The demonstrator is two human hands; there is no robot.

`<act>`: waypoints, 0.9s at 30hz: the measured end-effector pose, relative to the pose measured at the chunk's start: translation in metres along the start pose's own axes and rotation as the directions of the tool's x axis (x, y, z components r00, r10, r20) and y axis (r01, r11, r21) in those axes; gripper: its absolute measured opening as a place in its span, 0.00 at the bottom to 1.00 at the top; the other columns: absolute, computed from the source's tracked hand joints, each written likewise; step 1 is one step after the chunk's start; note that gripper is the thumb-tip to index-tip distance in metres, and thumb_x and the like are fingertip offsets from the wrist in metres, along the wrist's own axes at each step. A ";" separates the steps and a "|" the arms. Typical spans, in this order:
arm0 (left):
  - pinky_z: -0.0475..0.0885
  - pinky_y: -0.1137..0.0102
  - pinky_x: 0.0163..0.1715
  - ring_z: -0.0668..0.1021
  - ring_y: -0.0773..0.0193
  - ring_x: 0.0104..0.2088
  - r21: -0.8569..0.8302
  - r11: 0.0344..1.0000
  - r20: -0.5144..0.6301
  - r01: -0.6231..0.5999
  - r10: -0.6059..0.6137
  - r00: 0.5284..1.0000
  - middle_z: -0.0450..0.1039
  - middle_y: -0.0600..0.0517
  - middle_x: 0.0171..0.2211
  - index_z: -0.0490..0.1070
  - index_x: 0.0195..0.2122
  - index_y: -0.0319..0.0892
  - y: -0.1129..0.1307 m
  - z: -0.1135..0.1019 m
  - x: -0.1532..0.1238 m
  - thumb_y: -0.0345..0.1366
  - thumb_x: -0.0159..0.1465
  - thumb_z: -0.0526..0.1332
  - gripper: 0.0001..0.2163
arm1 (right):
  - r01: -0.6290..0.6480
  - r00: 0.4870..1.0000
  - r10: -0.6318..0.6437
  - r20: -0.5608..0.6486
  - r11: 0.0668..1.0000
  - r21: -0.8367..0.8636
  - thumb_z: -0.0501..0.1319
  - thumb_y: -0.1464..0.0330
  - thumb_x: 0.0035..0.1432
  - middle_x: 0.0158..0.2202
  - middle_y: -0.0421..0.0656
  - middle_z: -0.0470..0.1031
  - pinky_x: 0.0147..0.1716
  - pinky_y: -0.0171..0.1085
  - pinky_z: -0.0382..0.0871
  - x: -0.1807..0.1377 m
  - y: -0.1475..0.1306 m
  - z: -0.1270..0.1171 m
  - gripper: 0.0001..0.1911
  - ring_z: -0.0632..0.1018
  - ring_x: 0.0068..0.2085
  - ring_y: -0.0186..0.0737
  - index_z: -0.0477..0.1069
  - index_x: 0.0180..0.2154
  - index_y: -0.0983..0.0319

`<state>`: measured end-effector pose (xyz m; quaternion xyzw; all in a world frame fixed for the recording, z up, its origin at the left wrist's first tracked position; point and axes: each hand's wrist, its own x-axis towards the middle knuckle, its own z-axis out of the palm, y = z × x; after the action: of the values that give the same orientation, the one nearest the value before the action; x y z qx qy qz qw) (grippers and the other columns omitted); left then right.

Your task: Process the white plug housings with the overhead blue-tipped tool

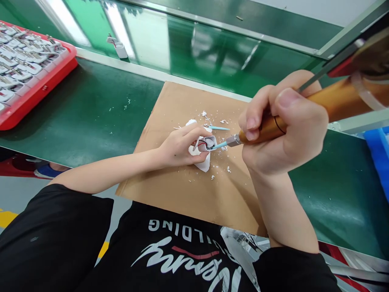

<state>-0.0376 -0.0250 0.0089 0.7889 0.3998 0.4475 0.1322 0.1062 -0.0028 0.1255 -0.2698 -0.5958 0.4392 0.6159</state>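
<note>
My left hand (185,147) pinches a small white plastic charger housing (210,142), open at the top, with red and black wires inside. In my right hand (285,121) is a gold-coloured glue dispenser pen (328,101) with a metal lever along it, fingers wrapped round its barrel. The pen's blue tapered nozzle (221,145) reaches the housing's opening; whether it touches the inside is hidden. Under my left hand lies a white pad (203,163) on a brown cardboard sheet (182,188). A loose blue nozzle (219,128) lies just beyond the housing, among white crumbs.
A red tray (65,65) filled with rows of white charger housings with metal prongs stands at the far left. Another white housing (120,49) sits beyond the pale ledge. A blue bin (378,154) is at the right edge of the green bench (115,105).
</note>
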 end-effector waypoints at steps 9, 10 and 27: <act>0.71 0.72 0.30 0.74 0.66 0.34 -0.014 0.999 -0.023 -0.038 0.037 0.999 0.74 0.51 0.37 0.66 0.44 0.44 0.001 0.000 0.001 0.33 0.58 0.60 0.12 | -0.005 1.000 0.006 -0.012 0.997 0.081 0.57 0.75 0.49 0.15 0.35 0.56 0.12 0.35 0.46 -0.001 -0.001 0.000 0.13 0.57 0.15 0.29 0.55 0.19 0.59; 0.71 0.72 0.30 0.74 0.66 0.34 -0.004 1.000 -0.015 -0.024 0.024 1.000 0.74 0.50 0.36 0.66 0.44 0.44 0.001 0.000 0.000 0.33 0.58 0.60 0.12 | -0.018 1.000 0.020 -0.025 0.996 0.084 0.57 0.74 0.49 0.15 0.35 0.56 0.11 0.35 0.46 -0.001 -0.001 0.000 0.13 0.57 0.14 0.29 0.55 0.19 0.59; 0.73 0.68 0.38 0.77 0.63 0.39 0.035 0.998 0.018 -0.058 0.058 0.998 0.74 0.49 0.41 0.68 0.46 0.43 -0.006 -0.004 0.002 0.33 0.58 0.61 0.14 | -0.065 0.996 0.069 -0.065 0.996 0.056 0.59 0.68 0.51 0.16 0.35 0.59 0.13 0.33 0.50 -0.002 0.002 0.000 0.12 0.59 0.16 0.29 0.58 0.19 0.59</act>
<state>-0.0432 -0.0201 0.0085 0.8062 0.3834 0.4373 0.1086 0.1063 -0.0038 0.1231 -0.2874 -0.5536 0.4662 0.6274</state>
